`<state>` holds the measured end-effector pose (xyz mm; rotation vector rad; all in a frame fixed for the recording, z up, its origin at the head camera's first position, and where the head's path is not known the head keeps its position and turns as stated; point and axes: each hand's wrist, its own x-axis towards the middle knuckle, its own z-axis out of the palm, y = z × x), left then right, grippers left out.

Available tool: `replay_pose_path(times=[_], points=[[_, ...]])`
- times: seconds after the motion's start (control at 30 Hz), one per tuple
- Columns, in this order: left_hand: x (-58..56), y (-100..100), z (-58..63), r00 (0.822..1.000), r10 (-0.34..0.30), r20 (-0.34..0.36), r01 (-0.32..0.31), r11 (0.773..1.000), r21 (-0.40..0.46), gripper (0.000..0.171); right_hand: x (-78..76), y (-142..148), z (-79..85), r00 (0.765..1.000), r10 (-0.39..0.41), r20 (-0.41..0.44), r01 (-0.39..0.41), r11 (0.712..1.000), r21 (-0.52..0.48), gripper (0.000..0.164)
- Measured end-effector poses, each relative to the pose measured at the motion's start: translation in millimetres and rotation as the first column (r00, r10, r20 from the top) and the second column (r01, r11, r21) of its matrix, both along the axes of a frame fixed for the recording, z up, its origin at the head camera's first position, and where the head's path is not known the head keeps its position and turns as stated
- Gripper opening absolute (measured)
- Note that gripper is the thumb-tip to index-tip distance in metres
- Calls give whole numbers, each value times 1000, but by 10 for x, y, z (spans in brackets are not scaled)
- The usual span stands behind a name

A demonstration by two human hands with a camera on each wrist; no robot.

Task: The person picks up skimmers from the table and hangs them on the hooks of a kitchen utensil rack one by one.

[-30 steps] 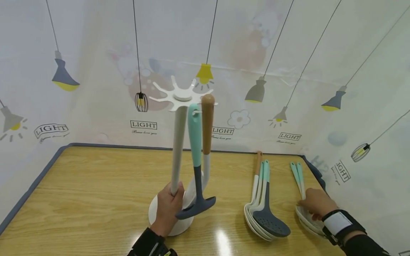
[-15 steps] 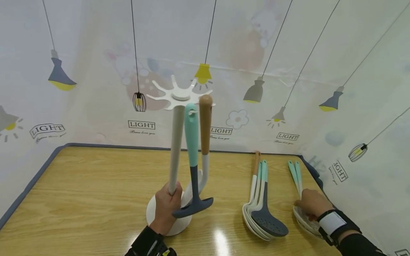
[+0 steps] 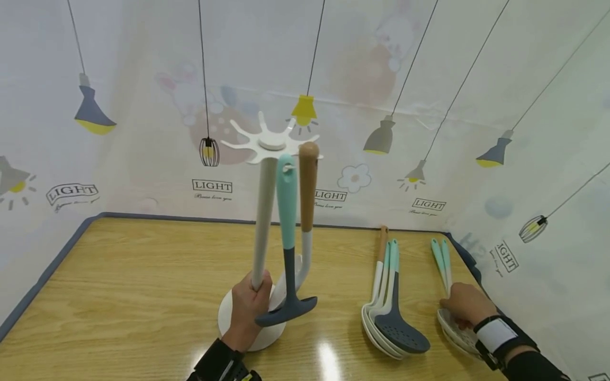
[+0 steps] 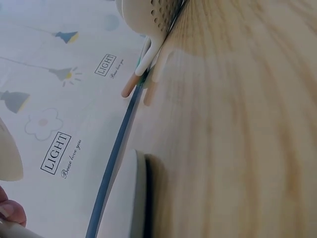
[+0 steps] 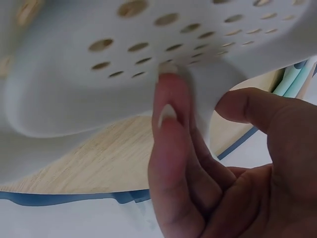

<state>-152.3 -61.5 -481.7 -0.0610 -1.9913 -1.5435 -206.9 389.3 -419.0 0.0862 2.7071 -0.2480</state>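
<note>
My left hand [image 3: 250, 307] grips the pale pole [image 3: 264, 211] of a utensil stand low down, above its round white base [image 3: 267, 341]. From the stand's hooked white top [image 3: 270, 145] hang a dark grey utensil with a turquoise handle [image 3: 287, 206], its head seen edge-on, and a white utensil with a brown handle [image 3: 308, 185]. At the right, my right hand [image 3: 469, 304] holds a white skimmer [image 5: 163, 39] by its neck, fingers curled behind it and thumb opposite. Another white utensil head [image 5: 39, 153] lies beneath the skimmer; two turquoise handles [image 3: 440, 259] point away from the hand.
Between the stand and my right hand lies a stack of white utensils [image 3: 374, 328] with a dark grey skimmer [image 3: 400, 330] on top. The wooden table [image 3: 143, 286] meets a printed cloth backdrop [image 3: 143, 132] at the back and sides.
</note>
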Motion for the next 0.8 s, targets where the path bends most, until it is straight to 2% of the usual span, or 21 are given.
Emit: replay_pose_path(times=[0.2, 0.43, 0.53, 0.67, 0.8], points=[[36, -51, 33, 998, -33, 57, 32, 999, 17, 38, 10, -2, -44, 1000, -20, -18, 20, 999, -29, 38], [44, -40, 52, 997, -56, 49, 55, 998, 17, 39, -39, 107, -85, 999, -42, -35, 39, 995, -86, 43], [41, -40, 57, 995, -64, 76, 63, 998, 15, 40, -55, 120, -1, 997, -55, -50, 49, 992, -115, 47], [34, -44, 73, 990, -75, 120, 72, 997, 28, 41, -36, 103, 194, 993, -97, -70, 85, 985, -153, 46], [26, -44, 93, 983, -87, 160, 81, 996, 43, 42, -6, 122, 319, 993, -91, -75, 77, 982, -170, 45]])
